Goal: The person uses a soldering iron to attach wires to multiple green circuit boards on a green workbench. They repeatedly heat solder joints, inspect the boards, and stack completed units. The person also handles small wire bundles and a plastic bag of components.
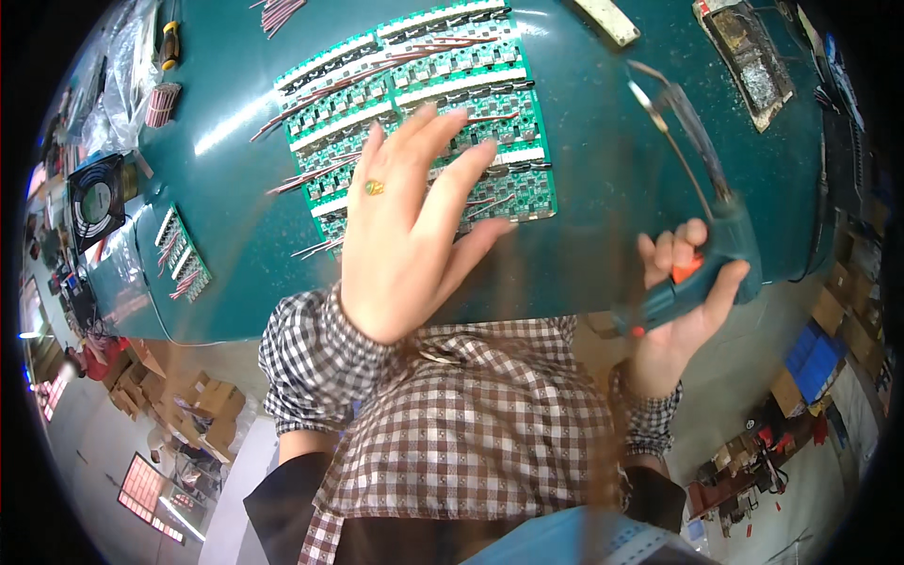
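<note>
My left hand [400, 226] is spread over a panel of green circuit boards [330, 121], palm down, its thumb and fingers apart. Whether its fingertips touch the boards I cannot tell; the hand hides part of their middle. Thin red, black and white wires [353, 73] lie across the rows of white connectors and stick out at the left side. To the right of the panel, my right hand [670, 350] is wrapped round a green soldering gun [736, 243] with an orange trigger. Its bent metal tip and thin feed tube point up and away over the table.
On the green table [240, 254] at left lie a smaller circuit board [184, 256], a black fan [97, 201], a wire bundle [162, 105], a screwdriver [169, 47] and clear plastic bags [118, 80]. A worn tray [746, 61] and a pale bar [607, 21] lie far right.
</note>
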`<state>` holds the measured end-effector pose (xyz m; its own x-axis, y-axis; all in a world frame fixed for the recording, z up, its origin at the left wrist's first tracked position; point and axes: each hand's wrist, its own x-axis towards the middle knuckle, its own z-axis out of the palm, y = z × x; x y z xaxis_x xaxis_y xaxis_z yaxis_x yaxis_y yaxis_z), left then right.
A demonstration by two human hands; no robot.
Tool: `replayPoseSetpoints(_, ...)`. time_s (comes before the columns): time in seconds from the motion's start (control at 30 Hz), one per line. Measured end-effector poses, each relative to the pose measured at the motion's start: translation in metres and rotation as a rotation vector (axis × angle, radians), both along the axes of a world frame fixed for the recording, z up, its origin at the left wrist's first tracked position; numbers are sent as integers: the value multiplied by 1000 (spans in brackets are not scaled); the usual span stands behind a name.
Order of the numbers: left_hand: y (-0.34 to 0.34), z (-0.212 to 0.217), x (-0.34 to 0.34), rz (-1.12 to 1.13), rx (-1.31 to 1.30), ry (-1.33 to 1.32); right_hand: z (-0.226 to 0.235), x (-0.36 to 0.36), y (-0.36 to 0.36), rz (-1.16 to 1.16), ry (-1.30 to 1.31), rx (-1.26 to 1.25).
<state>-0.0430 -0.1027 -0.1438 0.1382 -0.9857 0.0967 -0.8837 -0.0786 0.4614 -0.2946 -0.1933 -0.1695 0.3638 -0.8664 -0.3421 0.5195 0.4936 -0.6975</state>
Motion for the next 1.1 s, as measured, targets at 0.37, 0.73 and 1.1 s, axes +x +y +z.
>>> replayPoseSetpoints(0.37,9,-17,2,8,190,-104,-23,75,9,225,-100,-189)
replayPoseSetpoints(0.73,-35,-18,145,473,-272,37,3,46,-28,141,-14,-96)
replayPoseSetpoints(1.1,-48,-62,183,649,-131,226,-5,25,-33,79,33,-24)
